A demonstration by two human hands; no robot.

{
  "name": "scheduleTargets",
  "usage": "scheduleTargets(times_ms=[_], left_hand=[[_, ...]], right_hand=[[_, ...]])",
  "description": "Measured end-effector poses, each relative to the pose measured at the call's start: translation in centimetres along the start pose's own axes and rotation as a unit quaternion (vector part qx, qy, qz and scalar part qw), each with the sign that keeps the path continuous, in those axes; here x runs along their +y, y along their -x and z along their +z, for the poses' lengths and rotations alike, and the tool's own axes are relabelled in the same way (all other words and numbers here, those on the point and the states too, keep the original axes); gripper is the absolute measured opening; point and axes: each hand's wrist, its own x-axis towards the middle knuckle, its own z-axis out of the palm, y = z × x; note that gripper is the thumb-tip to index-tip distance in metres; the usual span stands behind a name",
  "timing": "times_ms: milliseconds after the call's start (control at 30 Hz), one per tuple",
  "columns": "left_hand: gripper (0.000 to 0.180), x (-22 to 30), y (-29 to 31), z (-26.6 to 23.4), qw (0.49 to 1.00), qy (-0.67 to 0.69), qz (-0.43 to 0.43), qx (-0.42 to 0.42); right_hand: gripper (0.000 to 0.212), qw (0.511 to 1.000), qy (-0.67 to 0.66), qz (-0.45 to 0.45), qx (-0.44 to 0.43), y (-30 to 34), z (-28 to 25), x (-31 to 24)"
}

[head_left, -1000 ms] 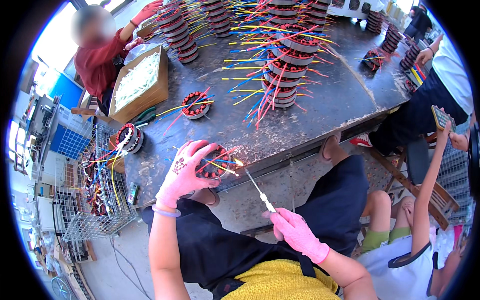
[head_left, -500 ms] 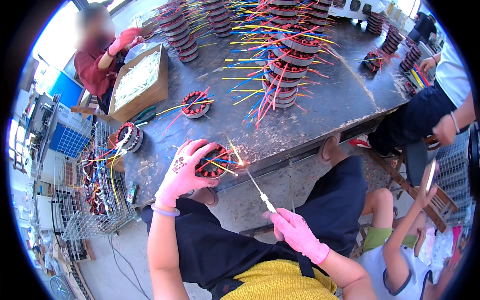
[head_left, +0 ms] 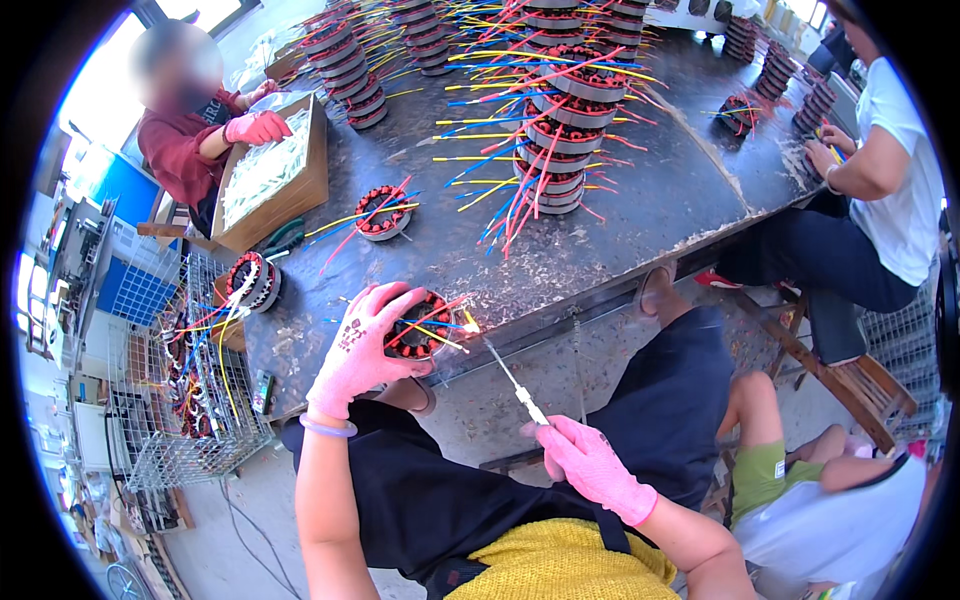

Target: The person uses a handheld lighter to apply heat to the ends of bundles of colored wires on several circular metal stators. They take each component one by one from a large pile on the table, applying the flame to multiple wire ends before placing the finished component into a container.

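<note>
My left hand (head_left: pixel 362 340), in a pink glove, is wrapped round a motor stator (head_left: pixel 412 330) with red windings, holding it at the table's front edge. Red, yellow and blue wires stick out of it to the right. My gloved right hand (head_left: pixel 592 462) grips a thin metal rod with a white handle (head_left: pixel 530 404). The rod slants up and left toward the wire ends. A bright orange glow, like a flame (head_left: pixel 471 322), shows at the wires near the tip. Whether the tip touches them cannot be made out.
Behind are a loose stator (head_left: pixel 384 213), a white-corded stator (head_left: pixel 253 283), pliers (head_left: pixel 285 238) and tall stator stacks (head_left: pixel 565 135). A cardboard box (head_left: pixel 285 208) of white pieces stands far left. A wire basket (head_left: pixel 185 455) is at left. Co-workers sit far left, right (head_left: pixel 890 140) and lower right.
My hands keep their grips; the glow by the wires has shifted slightly. The right co-worker now has both hands at the table. The lower-right person has bent down. The far-left person's gloved hand has lowered.
</note>
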Motion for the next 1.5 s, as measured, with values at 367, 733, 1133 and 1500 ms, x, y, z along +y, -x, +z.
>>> scheduleTargets(times_ms=[367,733,1133,1500], left_hand=[[0.09,-0.2,0.1,0.1,1.0,-0.004,-0.005,-0.007],[0.09,-0.4,0.1,0.4,1.0,-0.01,-0.004,-0.007],[0.084,0.0,0.0,0.1,1.0,0.0,0.005,0.002],[0.088,-0.1,-0.1,0.1,1.0,-0.004,0.005,-0.005]], right_hand=[[0.034,0.999,-0.014,-0.031,0.019,0.0,0.3,-0.4],[0.022,0.992,0.088,-0.091,0.0,0.0,-0.1,0.5],[0.024,1.0,0.023,-0.018,0.003,-0.2,0.0,0.3],[0.027,1.0,0.011,-0.014,0.012,-0.2,0.1,0.0]])
